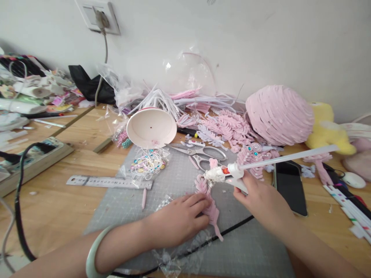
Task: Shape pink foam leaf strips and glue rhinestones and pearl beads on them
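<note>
The pink leaf [212,211] is between the hands, over the grey mat [249,247]. The left hand [182,220] holds it with bent fingers [199,200]; the right hand [256,195] grips the glue gun [218,174], its nozzle [206,176] at the leaf's far end. If the nozzle slips toward the left hand, the heat could burn the fingers. The leaf's near tip meets the black cord [233,229], so pulling this cord could shift it. Just beyond the glue gun, the scissors [195,151] could be knocked.

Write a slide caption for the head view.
Left hand on a pink feathery strip, right hand holding a glue gun near its end.
</note>
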A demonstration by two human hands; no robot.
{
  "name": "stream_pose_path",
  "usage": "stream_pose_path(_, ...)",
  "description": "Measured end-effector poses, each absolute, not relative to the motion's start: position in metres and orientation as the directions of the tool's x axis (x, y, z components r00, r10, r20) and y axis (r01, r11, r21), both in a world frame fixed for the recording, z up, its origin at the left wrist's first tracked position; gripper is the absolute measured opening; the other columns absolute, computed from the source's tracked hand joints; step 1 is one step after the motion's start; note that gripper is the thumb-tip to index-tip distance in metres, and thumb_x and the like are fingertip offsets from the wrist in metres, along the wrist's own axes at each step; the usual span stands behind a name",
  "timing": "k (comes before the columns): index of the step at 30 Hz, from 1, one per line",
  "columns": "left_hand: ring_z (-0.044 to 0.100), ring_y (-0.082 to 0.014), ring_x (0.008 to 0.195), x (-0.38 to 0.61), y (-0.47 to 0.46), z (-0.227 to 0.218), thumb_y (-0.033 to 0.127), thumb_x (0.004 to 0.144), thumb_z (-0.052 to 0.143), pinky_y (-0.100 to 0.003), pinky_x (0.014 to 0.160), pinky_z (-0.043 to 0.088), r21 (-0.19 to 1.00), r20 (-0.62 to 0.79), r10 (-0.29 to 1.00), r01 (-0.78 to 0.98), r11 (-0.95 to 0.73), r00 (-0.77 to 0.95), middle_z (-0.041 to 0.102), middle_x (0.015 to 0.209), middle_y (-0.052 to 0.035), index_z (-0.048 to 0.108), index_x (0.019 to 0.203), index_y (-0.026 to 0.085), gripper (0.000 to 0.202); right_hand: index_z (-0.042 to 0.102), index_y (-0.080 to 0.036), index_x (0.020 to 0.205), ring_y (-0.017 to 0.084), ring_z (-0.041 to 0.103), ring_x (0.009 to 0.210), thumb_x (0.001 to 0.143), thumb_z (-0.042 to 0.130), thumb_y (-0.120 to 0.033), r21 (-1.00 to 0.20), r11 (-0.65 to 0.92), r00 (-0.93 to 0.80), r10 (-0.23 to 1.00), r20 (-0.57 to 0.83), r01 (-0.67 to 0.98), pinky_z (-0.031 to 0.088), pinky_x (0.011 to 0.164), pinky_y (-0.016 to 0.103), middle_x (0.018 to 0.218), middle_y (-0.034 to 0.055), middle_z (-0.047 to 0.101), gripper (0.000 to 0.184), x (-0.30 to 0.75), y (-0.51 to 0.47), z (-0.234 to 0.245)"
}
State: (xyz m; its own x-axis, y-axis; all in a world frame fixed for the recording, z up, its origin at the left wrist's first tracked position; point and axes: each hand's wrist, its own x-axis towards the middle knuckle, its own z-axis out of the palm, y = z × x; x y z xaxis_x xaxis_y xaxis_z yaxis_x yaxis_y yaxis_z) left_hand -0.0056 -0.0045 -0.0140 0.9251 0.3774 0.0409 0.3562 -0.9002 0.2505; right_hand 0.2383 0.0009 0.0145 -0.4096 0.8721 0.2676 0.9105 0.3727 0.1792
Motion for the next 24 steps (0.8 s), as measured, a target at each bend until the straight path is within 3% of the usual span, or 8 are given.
stream_pose_path(17,0.038,-0.0281,0.128,-0.005,-0.004,-0.013,0.027,0.092,0.046,-0.041,0.098,0.043,0.250,0.027,0.381,0.362,-0.898,0.924,0.045,0.135,-0.0110,0.055,0.105,0.019,0.018,0.059,-0.014,0.097,0.018,0.064,0.057,0.077,0.043,-0.013,0.111,0.417,-0.431,0.872,0.231,0.902,0.037,0.048,0.026,0.074,0.0062,0.068,0.026,0.239,-0.003,0.016)
stream_pose_path(20,0.038,-0.0276,0.128,-0.005,-0.004,-0.013,0.027,0.093,0.044,-0.041,0.098,0.043,0.248,0.015,0.381,0.365,-0.897,0.925,0.045,0.135,-0.0111,0.055,0.106,0.020,0.018,0.058,-0.013,0.096,0.019,0.063,0.053,0.078,0.049,-0.021,0.022,0.357,-0.351,0.905,0.238,0.934,0.036,0.045,0.026,0.069,0.0053,0.067,0.021,0.237,-0.002,0.019)
stream_pose_path(24,0.038,-0.0271,0.128,-0.005,-0.004,-0.014,0.026,0.093,0.044,-0.042,0.099,0.042,0.270,0.008,0.385,0.369,-0.889,0.923,0.045,0.136,-0.0108,0.055,0.105,0.019,0.018,0.056,-0.017,0.090,0.021,0.065,0.062,0.078,0.058,-0.039,-0.249,0.141,-0.108,0.984,0.141,0.958,0.041,0.049,0.025,0.068,0.0037,0.066,0.025,0.239,0.009,0.025)
